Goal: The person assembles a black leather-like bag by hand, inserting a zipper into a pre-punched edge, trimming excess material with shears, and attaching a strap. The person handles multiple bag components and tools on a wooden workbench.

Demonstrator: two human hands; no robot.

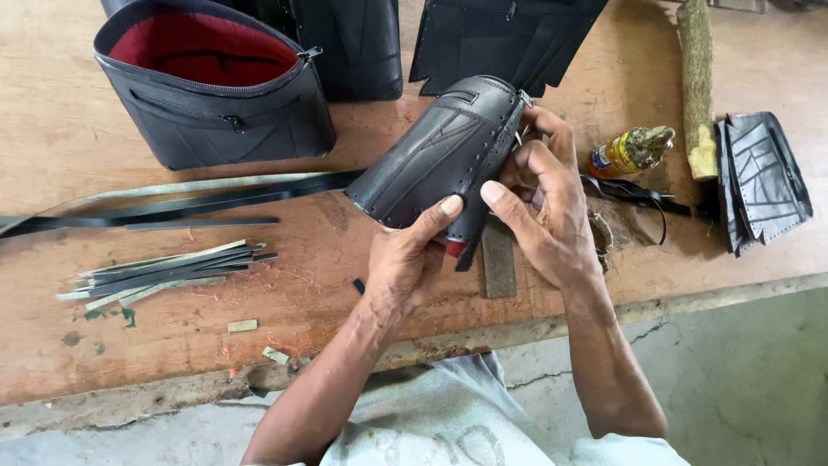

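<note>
A curved black leather piece (444, 151) with stitched lines and a punched edge is held above the wooden workbench (52, 138). My left hand (407, 259) grips its near lower end from below, thumb on top. Gripping the punched right edge is my right hand (543, 203), with fingers curled along the seam. A bit of red lining shows under the piece near my left thumb.
An open black leather bag (216, 95) with red lining stands at the back left. Long black straps (172, 203) and a pile of cut strips (164, 272) lie left. A small glue bottle (628, 154), a wooden stick (697, 78) and folded leather panels (761, 177) sit right.
</note>
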